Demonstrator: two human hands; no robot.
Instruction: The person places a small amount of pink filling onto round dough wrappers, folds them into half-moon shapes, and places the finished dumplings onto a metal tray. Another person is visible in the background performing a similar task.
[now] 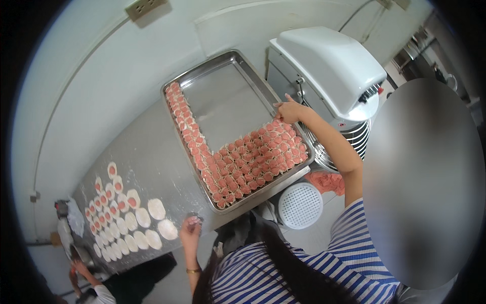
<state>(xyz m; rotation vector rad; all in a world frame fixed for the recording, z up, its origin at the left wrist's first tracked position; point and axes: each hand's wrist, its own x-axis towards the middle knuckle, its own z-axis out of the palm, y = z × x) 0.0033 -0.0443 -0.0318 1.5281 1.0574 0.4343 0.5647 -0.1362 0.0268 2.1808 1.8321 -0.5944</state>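
Observation:
On the metal table, a large steel tray (233,57) holds tight rows of open-topped dumplings (253,159) with pink filling, along its left side and near end. My right hand (289,110) reaches over the tray's right side. Its lower fingers pinch at a dumpling at the end of a row, while one finger points up. By the table's near edge, my left hand (190,231) has its fingers curled; what they hold, if anything, is unclear. Left of it lie flat round dough wrappers (143,217), several of them topped with pink filling (121,204).
A white mixer (329,66) with a wire guard stands right of the tray. Below it are a white perforated stool (300,205) and a crumpled red bag (325,181). Another person's hand (80,267) shows at lower left. A blurred shape (425,182) fills the right.

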